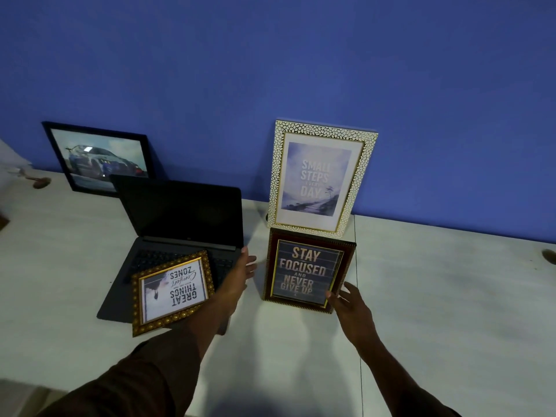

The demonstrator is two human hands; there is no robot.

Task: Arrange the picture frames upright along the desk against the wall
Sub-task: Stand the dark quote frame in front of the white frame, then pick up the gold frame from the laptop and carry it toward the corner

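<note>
A dark red frame reading "Stay focused and never give up" (307,273) lies flat on the white desk (436,296). Directly behind it a white-and-gold frame reading "Small steps every day" (320,179) stands upright against the blue wall. My right hand (349,305) touches the red frame's lower right corner, fingers apart. My left hand (240,273) hovers open just left of that frame. A gold frame reading "Great things..." (173,291) lies upside down on the laptop's keyboard. A black frame with a car picture (100,159) leans on the wall at far left.
An open black laptop (180,224) sits left of centre, partly in front of the car picture. Small objects lie at the desk's far left edge (39,182). A dark item shows at the right edge (549,255). A seam in the desk (358,296) runs front to back.
</note>
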